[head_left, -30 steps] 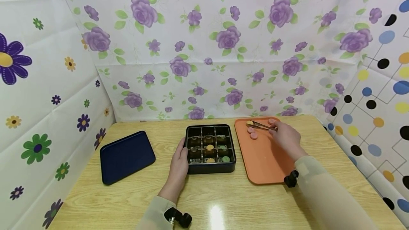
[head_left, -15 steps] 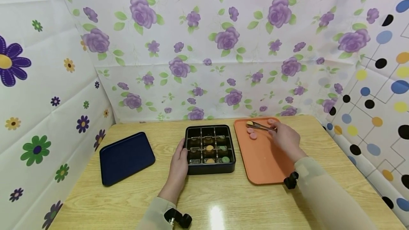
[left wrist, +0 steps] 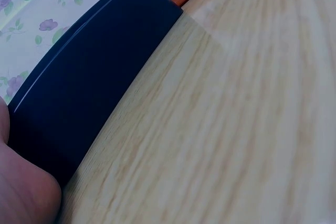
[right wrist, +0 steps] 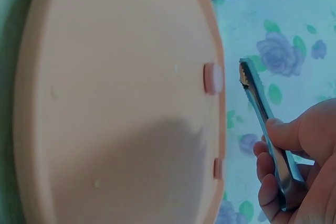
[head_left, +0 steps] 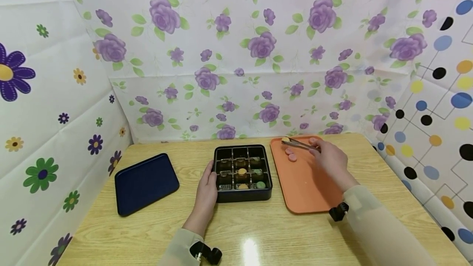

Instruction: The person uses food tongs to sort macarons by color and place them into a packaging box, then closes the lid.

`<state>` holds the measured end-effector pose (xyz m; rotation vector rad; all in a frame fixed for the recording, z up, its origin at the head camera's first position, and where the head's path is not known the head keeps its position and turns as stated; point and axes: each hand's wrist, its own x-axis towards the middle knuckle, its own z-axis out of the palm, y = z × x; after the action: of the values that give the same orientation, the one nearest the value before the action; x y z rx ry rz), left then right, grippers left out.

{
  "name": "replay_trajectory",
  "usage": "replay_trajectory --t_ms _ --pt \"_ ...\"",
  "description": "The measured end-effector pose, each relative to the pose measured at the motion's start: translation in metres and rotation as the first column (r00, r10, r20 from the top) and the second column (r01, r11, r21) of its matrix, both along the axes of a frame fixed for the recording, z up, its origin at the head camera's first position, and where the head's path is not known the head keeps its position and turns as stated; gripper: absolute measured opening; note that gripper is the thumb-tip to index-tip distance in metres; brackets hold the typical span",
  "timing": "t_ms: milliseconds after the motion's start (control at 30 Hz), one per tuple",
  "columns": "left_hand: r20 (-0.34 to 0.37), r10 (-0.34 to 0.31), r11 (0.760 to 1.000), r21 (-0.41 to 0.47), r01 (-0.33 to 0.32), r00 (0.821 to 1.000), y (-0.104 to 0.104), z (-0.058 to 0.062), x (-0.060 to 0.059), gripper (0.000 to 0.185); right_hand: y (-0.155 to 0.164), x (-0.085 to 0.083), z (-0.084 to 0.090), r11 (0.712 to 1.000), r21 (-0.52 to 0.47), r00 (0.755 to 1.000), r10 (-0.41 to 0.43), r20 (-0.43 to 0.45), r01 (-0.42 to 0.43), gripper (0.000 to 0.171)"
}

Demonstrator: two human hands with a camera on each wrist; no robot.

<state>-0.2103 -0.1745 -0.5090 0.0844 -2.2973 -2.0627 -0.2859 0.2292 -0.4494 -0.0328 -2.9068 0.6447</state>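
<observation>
Orange tray [head_left: 306, 188], head view right of centre: right hand [head_left: 330, 160] pinches metal tongs [head_left: 300, 145], tips clamping yellow cookie [head_left: 285, 139] at tray's far edge. Left hand [head_left: 207, 192], fingers relaxed, steadies black compartment box [head_left: 242, 169] on wooden surface [head_left: 258, 233].
Left wrist view: box wall [left wrist: 84, 98] fills upper left.
Right wrist view: tongs [right wrist: 265, 124] beside pink cookie [right wrist: 212, 78].
Step judged: pick-up; next calls for carrying cookie to free compartment.

Bright, even light from overhead. A white glare spot sits on the table [head_left: 250, 249] near the front edge. Shadows are soft and short beside the box [head_left: 243, 172] and tray [head_left: 306, 192]. The head view bows outward at its edges. Both wrist views are soft and blurred up close, the left hand [left wrist: 23, 187] most of all.
</observation>
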Motion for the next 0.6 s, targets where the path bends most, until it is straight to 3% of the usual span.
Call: replay_trajectory --t_ms 267,433,600 --pt "-0.004 0.007 1.000 0.003 -0.007 1.000 0.001 0.000 0.000 0.056 -0.014 0.011 0.010 0.997 -0.028 0.994 0.074 -0.083 -0.076 0.016" --pt "-0.011 0.008 1.000 0.007 -0.008 1.000 0.002 0.002 0.001 0.056 -0.026 0.018 0.015 0.993 -0.063 0.993 0.096 -0.068 -0.101 0.022" --pt "-0.014 0.004 1.000 0.004 -0.004 1.000 0.001 0.001 0.001 0.056 -0.039 0.020 0.020 0.986 -0.082 0.988 0.140 -0.065 -0.145 0.016"
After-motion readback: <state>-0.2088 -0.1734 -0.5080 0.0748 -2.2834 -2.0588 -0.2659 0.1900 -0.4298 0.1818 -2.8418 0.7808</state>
